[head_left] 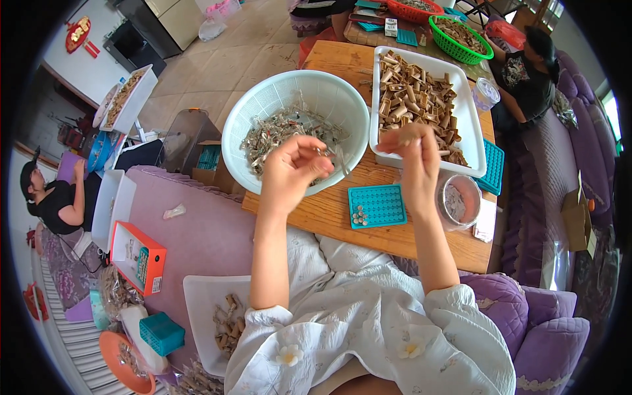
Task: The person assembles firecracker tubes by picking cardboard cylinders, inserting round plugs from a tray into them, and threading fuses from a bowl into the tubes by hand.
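A wooden table [309, 209] bears a white tray [471, 122] heaped with brown casings [421, 99] and a pale basket [329, 95] holding many wiry metal parts [270, 135]; plenty appears left to handle. The left hand [294, 164], over the basket's edge, has thumb and fingers pinched on a small wiry piece [342, 164]. The right hand's [415, 155] fingertips bend together; I cannot tell whether they grip anything. Only a few silver discs [359, 215] lie in one corner of the teal rack [385, 203].

Between left hand [287, 170] and right hand [421, 157], room opens toward six o'clock over the teal tray [385, 205], basket [334, 99] blocking ten, white tray [466, 99] two.
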The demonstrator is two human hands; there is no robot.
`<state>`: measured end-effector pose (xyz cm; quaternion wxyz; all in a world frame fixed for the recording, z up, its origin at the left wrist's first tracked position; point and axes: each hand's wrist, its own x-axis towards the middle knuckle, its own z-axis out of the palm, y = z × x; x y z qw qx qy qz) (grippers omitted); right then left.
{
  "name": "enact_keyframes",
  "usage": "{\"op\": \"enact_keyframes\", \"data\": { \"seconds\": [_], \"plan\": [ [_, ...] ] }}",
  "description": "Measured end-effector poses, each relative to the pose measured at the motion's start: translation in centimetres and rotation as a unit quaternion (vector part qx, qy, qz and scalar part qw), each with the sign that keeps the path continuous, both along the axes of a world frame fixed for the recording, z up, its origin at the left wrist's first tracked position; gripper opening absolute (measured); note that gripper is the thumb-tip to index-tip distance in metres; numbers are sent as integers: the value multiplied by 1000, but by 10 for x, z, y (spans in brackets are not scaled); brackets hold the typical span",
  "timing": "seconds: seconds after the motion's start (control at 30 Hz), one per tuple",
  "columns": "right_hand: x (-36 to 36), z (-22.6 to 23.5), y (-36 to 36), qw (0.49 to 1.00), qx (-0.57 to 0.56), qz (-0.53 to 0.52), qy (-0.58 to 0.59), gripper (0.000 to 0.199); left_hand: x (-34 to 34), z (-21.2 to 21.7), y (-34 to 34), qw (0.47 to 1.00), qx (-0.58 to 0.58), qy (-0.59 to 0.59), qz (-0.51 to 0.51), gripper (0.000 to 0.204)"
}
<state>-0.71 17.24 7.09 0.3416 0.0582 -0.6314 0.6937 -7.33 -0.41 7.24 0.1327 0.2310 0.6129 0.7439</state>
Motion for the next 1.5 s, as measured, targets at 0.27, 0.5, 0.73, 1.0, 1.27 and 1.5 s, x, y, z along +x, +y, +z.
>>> {"op": "enact_keyframes", "data": {
  "seconds": [0.27,0.5,0.73,1.0,1.27,1.5],
  "plan": [
    [22,-16,-27,986,25,154,-54,30,51,-16,7,997,34,-27,62,33],
    [29,-35,-47,990,-100,92,-24,22,66,-32,9,985,107,-91,105,28],
    [32,-25,-66,959,-113,50,-253,13,79,-34,17,969,160,-25,186,21],
    [39,-36,-82,968,5,-20,-250,16,83,-37,20,962,115,-33,247,22],
    [41,-43,-78,965,119,-39,-231,13,72,-45,10,984,94,-41,148,27],
    [47,-35,-82,962,118,33,-244,19,71,-47,2,973,182,-121,76,27]
  ]
}}
